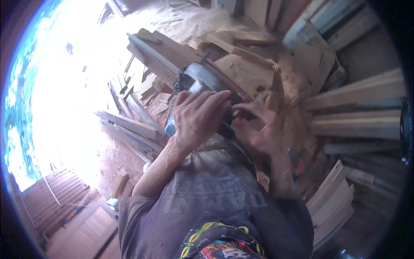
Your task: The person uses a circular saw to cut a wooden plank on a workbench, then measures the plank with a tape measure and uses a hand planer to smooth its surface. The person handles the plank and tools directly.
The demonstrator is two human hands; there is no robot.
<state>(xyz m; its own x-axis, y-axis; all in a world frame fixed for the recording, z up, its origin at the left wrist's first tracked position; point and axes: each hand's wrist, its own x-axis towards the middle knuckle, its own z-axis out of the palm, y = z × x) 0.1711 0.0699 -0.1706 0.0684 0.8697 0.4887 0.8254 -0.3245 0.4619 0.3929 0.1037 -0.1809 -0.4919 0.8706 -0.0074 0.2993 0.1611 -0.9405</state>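
In front of my body is a grey metal-looking machine or tool [206,75] with a rounded housing and dark parts; its exact kind is unclear. My left hand [196,114] lies over its near side, fingers bent and closed round a dark part. A light blue piece [170,126] shows beside the left wrist. Close by on the right is my right hand [258,127], its fingers partly curved toward the same dark part. Motion blur smears those fingers, so whether they grip anything cannot be made out.
Boards and offcuts [161,54] are piled beyond the machine, amid sawdust [241,71]. Long planks [358,123] stick in from the right, with stacked boards [330,198] nearer. More lumber [129,125] leans at left. A slatted panel [56,194] stands lower left; glare washes out the upper left.
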